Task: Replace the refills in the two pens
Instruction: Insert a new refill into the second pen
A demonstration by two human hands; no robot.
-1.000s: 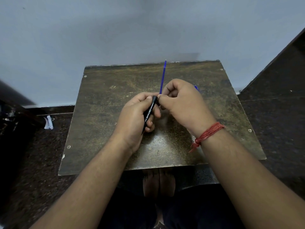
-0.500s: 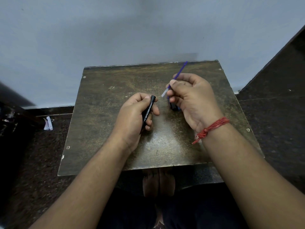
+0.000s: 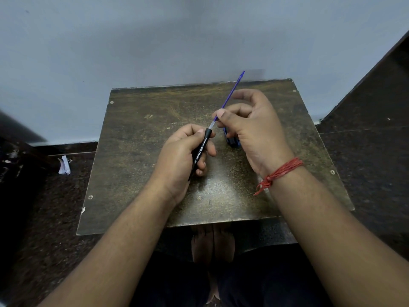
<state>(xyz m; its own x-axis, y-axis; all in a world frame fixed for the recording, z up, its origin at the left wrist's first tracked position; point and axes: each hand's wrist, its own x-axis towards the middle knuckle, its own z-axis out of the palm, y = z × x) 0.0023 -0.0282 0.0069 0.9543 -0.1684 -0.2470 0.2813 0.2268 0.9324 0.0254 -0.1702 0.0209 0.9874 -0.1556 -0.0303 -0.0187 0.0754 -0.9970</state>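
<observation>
Left hand: the left hand (image 3: 181, 158) is curled shut around a black pen barrel (image 3: 199, 152), thumb along its side, the barrel tilted with its open end up and to the right.
Barrel and refill: the clear lower end of a blue refill (image 3: 230, 94) meets the barrel's open mouth; whether it has gone inside I cannot tell.
Right hand: the right hand (image 3: 250, 127) pinches the refill between thumb and forefinger just above the barrel, the other fingers loosely curled and partly open; the refill slants up and to the right past the far edge of the table.
Second pen: a dark blue pen part (image 3: 231, 141) lies on the table just under the right hand, mostly hidden by the palm.
Wrist: a red thread band (image 3: 280, 171) is tied round the right wrist.
Surface: a worn, scratched brown table (image 3: 137, 151) with screws at its corners.
Room: a pale grey wall (image 3: 155, 41) behind; dark speckled floor (image 3: 365, 162) either side; a scrap of white paper (image 3: 64, 166) on the floor at the left.
</observation>
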